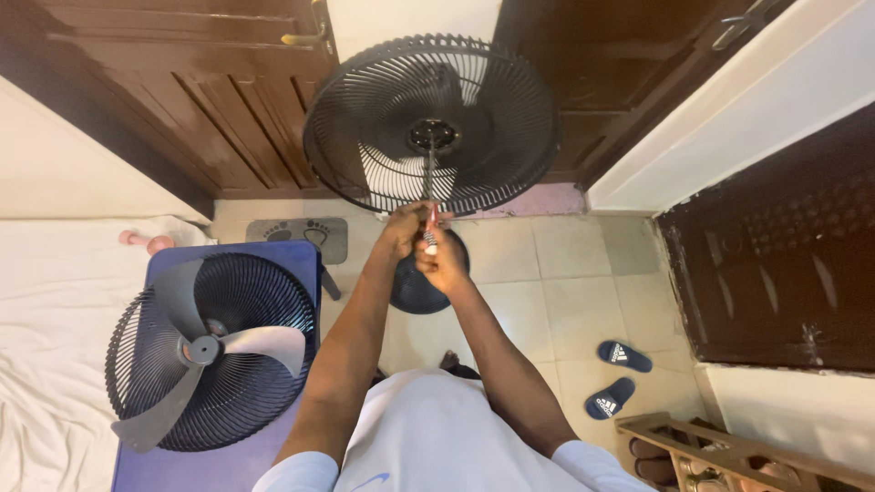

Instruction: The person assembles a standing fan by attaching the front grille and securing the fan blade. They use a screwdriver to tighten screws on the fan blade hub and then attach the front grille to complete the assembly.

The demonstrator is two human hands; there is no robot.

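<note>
Lying left of the standing fan's rear grille (431, 128), the detached front guard with blade (211, 351) rests on a blue stool (273, 264). Left hand (406, 228) and right hand (445, 262) wrap closed around a red-handled screwdriver (429, 226) below the hub. The thin wire grille likely flexes; grip its rim.

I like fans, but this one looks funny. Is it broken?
It is taken apart: the standing fan's rear grille has no blades, and the blades lie on the front grille, on the blue stool.
</note>
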